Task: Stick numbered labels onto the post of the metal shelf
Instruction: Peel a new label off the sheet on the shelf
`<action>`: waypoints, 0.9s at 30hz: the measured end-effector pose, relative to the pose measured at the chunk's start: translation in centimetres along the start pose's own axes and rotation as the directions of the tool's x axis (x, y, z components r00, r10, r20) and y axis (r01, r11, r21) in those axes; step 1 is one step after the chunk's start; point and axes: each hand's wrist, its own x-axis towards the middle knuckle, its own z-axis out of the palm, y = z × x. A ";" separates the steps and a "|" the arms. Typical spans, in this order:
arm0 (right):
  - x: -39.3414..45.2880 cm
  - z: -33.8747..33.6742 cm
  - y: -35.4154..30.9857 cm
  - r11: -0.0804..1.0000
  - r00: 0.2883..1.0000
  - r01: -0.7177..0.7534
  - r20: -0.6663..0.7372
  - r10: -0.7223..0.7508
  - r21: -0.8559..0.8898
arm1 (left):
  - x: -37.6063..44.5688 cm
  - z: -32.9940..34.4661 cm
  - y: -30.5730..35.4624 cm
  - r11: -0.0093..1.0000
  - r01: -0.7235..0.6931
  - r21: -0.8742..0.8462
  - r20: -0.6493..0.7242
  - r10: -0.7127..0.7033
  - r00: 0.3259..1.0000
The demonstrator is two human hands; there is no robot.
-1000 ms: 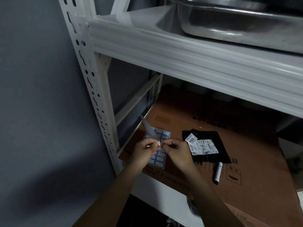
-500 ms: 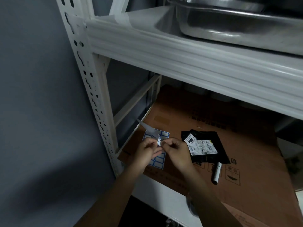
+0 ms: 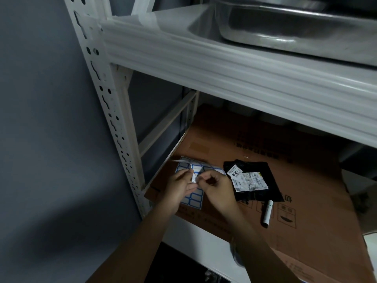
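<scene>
The white perforated shelf post (image 3: 106,94) runs up the left side with no label visible on it. In front of the lower shelf my left hand (image 3: 178,190) and my right hand (image 3: 217,190) meet over a sheet of blue-bordered labels (image 3: 193,200) lying on the cardboard. Between their fingertips is a small white label (image 3: 194,177); my right hand pinches it. My left hand pinches the thin backing strip (image 3: 179,160), which curls away up and to the left.
Brown cardboard (image 3: 285,160) covers the lower shelf. On it lie a black bag (image 3: 263,190) with a white shipping sticker and a white marker pen (image 3: 267,213). A steel basin (image 3: 285,21) sits on the upper shelf (image 3: 224,68). A grey wall (image 3: 40,119) is left.
The backing strip, which stood upright between my fingers, has folded down to the left as the label peels off. Both hands stay together in nearly the same spot.
</scene>
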 end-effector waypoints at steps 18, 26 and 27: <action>0.0 -1.5 1.1 0.933 0.955 -0.157 -0.189 0.227 0.323 | 1.3 0.7 -0.9 0.993 0.033 0.110 -0.105 -0.021 0.994; -0.5 -1.1 0.3 0.983 0.978 -0.006 -0.202 0.044 0.184 | 0.3 -0.3 -0.4 0.837 -0.154 0.525 -0.126 0.256 0.959; -0.6 -0.9 0.2 0.991 0.976 0.032 -0.218 -0.002 0.132 | -0.2 -0.4 0.0 0.846 -0.176 0.504 -0.114 0.267 0.957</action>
